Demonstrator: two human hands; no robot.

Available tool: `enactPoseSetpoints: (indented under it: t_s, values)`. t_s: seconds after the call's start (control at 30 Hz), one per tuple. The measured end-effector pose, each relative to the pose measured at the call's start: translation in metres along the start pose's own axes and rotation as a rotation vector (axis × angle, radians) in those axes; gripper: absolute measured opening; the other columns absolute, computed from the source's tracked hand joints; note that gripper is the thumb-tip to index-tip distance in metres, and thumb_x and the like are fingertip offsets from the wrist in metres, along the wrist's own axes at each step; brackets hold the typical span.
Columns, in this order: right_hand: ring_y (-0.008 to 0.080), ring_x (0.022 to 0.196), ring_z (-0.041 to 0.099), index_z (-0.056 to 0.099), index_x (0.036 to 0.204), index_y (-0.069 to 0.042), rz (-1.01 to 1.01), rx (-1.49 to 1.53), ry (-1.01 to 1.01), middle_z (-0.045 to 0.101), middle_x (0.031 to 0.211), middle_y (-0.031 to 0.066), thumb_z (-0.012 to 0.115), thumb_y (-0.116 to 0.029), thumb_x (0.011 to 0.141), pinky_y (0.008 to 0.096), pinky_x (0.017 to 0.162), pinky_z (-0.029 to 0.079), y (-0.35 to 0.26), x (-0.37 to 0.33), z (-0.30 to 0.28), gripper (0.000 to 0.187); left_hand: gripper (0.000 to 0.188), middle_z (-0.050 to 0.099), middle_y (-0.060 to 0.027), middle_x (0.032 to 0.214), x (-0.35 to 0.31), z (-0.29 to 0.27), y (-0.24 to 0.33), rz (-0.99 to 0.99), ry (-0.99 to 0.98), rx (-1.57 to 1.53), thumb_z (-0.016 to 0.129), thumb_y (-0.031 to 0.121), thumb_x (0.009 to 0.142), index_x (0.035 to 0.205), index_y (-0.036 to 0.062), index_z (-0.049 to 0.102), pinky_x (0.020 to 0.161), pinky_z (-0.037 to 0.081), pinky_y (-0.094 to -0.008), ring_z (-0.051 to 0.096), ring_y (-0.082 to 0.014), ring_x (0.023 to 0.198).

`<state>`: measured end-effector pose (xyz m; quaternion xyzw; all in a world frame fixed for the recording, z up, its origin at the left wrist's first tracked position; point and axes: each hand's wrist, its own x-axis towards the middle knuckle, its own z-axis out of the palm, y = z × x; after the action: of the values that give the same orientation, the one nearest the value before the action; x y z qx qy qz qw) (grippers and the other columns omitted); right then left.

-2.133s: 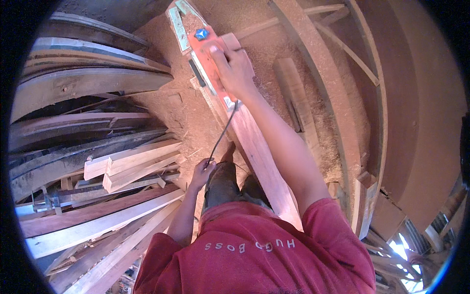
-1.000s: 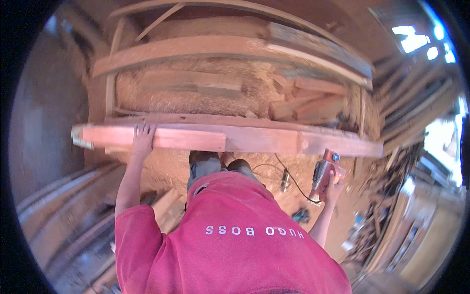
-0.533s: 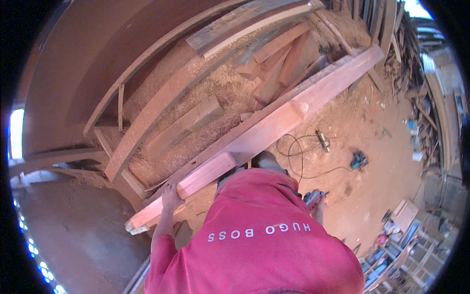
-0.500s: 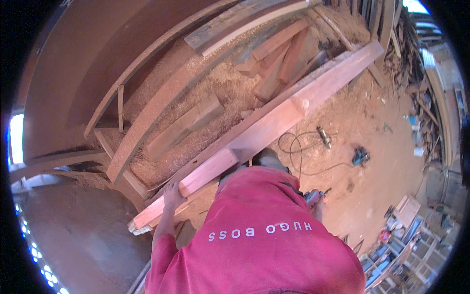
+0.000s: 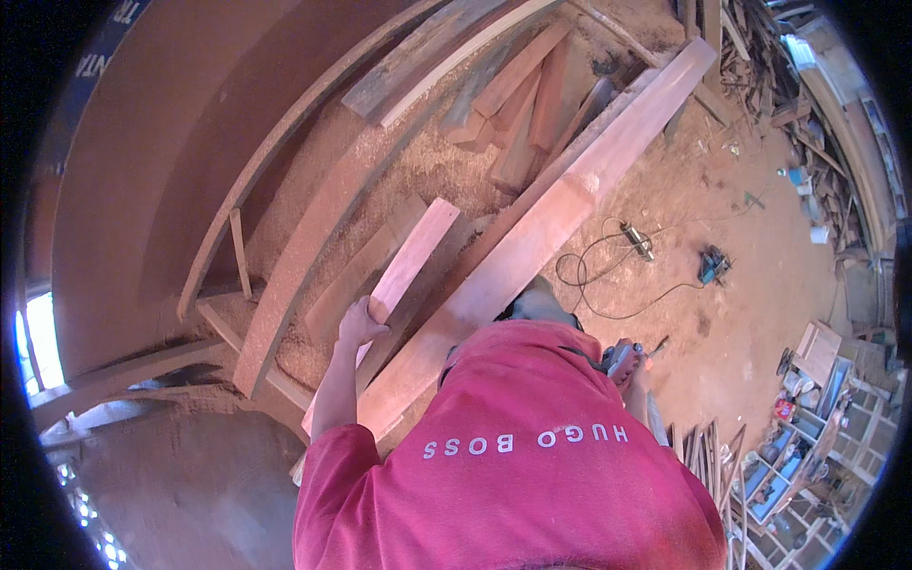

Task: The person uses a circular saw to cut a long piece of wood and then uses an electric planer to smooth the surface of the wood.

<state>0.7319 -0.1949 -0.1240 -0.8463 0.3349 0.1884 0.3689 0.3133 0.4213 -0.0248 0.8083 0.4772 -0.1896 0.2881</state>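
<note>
My left hand (image 5: pixel 358 326) is closed round the near end of a short pinkish wood board (image 5: pixel 415 256). The board slants up and away, on the left of a long, thick plank (image 5: pixel 532 242) that runs diagonally in front of me. Low on my right side, my right hand (image 5: pixel 624 366) is closed on a small greyish object with a dark tip, too small and partly hidden to name. My red shirt covers the middle of the long plank's near side.
Beyond the long plank lie sawdust, stacked wood offcuts (image 5: pixel 541 95) and a curved beam (image 5: pixel 313 228). On the floor at right are a silver power tool (image 5: pixel 637 241), its looped cord and a teal power tool (image 5: pixel 712 266). A tray of tools (image 5: pixel 769 484) stands lower right.
My left hand has lifted the short board off the long plank and swung it up and left, over the wood and sawdust. My right hand has shifted slightly up and right.
</note>
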Motion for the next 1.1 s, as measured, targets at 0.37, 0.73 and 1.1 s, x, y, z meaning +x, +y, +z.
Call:
enactPoseSetpoints:
  t_s: [0.37, 0.73, 1.1]
  values:
    - [0.0195, 0.061, 0.063, 0.071, 0.092, 0.000, -0.071, -0.209, 0.054, 0.066, 0.073, 0.0085, 0.072, -0.065, 0.078, 0.0372, 0.057, 0.051, -0.081, 0.038, 0.024, 0.066, 0.109, 0.036, -0.0280, 0.154, 0.101, -0.108, 0.059, 0.143, 0.304, -0.206, 0.086, 0.048, 0.072, 0.154, 0.0030, 0.030, 0.120, 0.030, -0.0471, 0.032, -0.0446, 0.145]
    - [0.0204, 0.075, 0.067, 0.070, 0.098, -0.001, -0.187, -0.237, -0.209, 0.067, 0.077, 0.0100, 0.067, -0.043, 0.092, 0.0402, 0.064, 0.053, -0.192, 0.086, 0.043, 0.043, 0.112, 0.037, -0.0201, 0.156, 0.373, -0.286, 0.319, 0.372, 0.692, 0.148, 0.082, 0.063, 0.068, 0.153, 0.0082, 0.034, 0.119, 0.028, -0.0532, 0.028, -0.0417, 0.147]
    - [0.0181, 0.064, 0.066, 0.069, 0.105, 0.005, -0.499, -0.472, 0.039, 0.070, 0.078, 0.0109, 0.078, -0.033, 0.082, 0.0357, 0.055, 0.054, -0.217, 0.131, 0.042, 0.045, 0.138, 0.032, -0.0179, 0.158, 0.567, -0.364, 0.448, 0.046, 0.427, 0.159, 0.092, 0.054, 0.050, 0.158, 0.0120, 0.018, 0.117, 0.030, -0.0565, 0.031, -0.0393, 0.146]
